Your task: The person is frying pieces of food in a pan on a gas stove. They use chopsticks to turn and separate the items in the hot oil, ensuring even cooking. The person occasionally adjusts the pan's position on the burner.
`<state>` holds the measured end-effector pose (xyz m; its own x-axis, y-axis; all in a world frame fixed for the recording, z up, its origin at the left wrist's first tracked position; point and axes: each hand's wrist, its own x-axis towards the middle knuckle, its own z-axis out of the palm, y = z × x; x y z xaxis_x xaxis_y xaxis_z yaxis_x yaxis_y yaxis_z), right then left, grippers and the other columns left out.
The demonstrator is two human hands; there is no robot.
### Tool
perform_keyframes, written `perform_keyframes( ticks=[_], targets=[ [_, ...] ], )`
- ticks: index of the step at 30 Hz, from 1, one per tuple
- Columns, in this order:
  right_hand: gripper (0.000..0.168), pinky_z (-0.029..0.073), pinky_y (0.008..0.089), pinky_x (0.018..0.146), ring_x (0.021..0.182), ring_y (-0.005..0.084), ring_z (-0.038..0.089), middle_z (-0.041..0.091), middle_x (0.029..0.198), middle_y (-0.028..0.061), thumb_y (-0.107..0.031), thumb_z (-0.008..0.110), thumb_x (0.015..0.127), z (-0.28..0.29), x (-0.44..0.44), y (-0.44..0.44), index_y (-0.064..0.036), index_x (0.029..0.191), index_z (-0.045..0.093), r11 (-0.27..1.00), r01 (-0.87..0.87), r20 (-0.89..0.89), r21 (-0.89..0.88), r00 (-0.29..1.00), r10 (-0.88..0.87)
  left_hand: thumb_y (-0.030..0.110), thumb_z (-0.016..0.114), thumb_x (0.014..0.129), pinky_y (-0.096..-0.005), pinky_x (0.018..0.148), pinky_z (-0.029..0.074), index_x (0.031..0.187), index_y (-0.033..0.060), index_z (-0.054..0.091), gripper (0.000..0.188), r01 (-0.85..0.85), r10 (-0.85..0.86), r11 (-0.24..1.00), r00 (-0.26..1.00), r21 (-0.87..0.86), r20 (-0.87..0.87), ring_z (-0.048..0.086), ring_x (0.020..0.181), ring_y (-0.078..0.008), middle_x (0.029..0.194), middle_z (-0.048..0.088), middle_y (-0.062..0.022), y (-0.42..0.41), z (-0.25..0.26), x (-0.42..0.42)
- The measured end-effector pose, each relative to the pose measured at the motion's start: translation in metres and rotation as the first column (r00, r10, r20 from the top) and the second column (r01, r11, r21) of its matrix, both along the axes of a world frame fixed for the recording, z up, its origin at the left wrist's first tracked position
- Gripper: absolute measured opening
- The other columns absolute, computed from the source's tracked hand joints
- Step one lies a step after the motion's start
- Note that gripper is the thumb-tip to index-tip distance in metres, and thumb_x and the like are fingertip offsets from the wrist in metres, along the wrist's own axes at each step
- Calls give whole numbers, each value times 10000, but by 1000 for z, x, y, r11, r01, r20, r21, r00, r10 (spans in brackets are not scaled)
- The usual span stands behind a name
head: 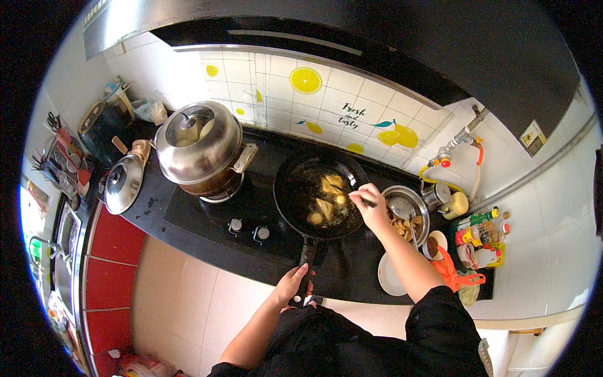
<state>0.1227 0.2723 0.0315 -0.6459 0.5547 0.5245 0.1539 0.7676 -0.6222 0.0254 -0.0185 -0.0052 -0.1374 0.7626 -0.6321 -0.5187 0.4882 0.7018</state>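
Observation:
A black wok [294,202] rests on the right side of the stove, with oil and several yellowish food pieces [325,207] frying in it. My left hand [292,285] is closed around the wok's handle [308,254] near the front edge of the counter. Over the wok's right rim, my right hand [370,202] grips a thin dark utensil [367,202], whose far end reaches the food; its exact kind is unclear. Just right of that hand stands a steel bowl [425,212] holding fried pieces and a perforated ladle [401,206].
A lidded steel pot [198,146] stands on the left burner, a spare lid [123,184] beside it. A white plate [392,278], an orange plastic bag [454,273] and several bottles [480,231] are at the right. The range hood [424,52] hangs above.

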Motion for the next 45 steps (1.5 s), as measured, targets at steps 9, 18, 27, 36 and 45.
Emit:
perform_keyframes(
  ticks=[9,18,27,36,45],
  targets=[
    [125,477,316,628,714,200,576,524,806,49,-158,731,798,2,7,-4,-86,891,690,963,-262,159,66,955,249,445,404,992,-287,571,457,1050,25,569,455,-9,8,1000,1000,19,29,558,599,-146,682,593,-55,1,0,1],
    [116,493,318,610,688,209,581,570,762,51,-164,730,785,-12,4,4,-84,859,691,959,-211,147,187,972,185,442,408,991,-281,561,442,1047,26,583,455,-3,3,1000,1000,1,7,545,572,-143,660,590,-49,2,2,-1],
    [96,520,312,633,699,209,611,634,788,57,-114,723,782,-6,5,5,-76,865,694,971,-161,90,177,985,147,444,456,975,-300,518,468,1074,22,544,442,-27,28,1000,996,-8,85,564,582,-159,680,582,-77,-1,-3,-1],
    [98,485,271,665,703,166,649,678,795,91,-74,666,863,-24,9,9,18,846,696,944,174,-126,-279,968,-216,430,447,981,-345,430,476,1078,15,534,435,-33,32,999,992,10,125,544,558,-176,676,561,-89,1,3,-1],
    [245,574,286,647,687,190,676,684,864,138,-174,628,917,-47,8,21,68,952,642,670,164,-241,-724,850,-469,433,443,981,-344,427,474,1066,22,542,431,-21,22,1000,997,-19,78,543,568,-174,673,560,-80,2,7,-1]
  ],
)
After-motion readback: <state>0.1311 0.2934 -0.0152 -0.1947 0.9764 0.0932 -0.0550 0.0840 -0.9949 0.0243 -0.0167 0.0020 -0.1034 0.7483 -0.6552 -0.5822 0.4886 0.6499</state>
